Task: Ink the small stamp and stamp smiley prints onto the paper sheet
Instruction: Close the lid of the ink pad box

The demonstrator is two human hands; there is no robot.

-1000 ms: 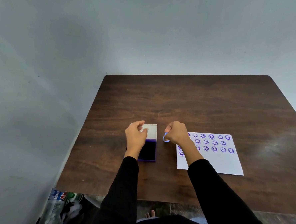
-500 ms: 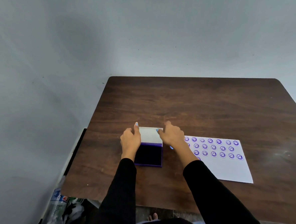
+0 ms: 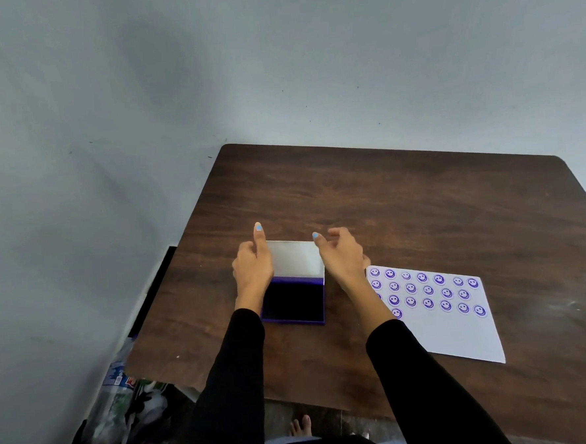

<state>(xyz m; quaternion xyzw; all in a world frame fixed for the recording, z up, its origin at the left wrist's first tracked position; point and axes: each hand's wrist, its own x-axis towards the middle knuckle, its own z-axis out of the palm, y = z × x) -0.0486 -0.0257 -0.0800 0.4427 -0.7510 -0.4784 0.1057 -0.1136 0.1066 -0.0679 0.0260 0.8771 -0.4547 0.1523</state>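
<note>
A purple ink pad [image 3: 293,304] lies open on the brown table [image 3: 421,207], its dark pad facing up and its white lid [image 3: 295,257] raised at the far side. My left hand [image 3: 253,265] rests against the lid's left edge with the index finger pointing away from me. My right hand [image 3: 341,256] is at the lid's right edge, thumb at its top corner and fingers curled. To the right lies the white paper sheet [image 3: 453,335], with several purple smiley prints in rows along its far half. The small stamp is not visible; my right hand may hide it.
A grey wall stands close behind and to the left of the table. Beside the table's near left corner, plastic bags and bottles [image 3: 124,403] sit on the floor. A bare foot [image 3: 300,425] shows under the near edge.
My right hand moved from beside the paper, where it held the blue-ringed stamp, over to the lid's right edge. The lid now stands more upright. The stamp has dropped out of sight.
</note>
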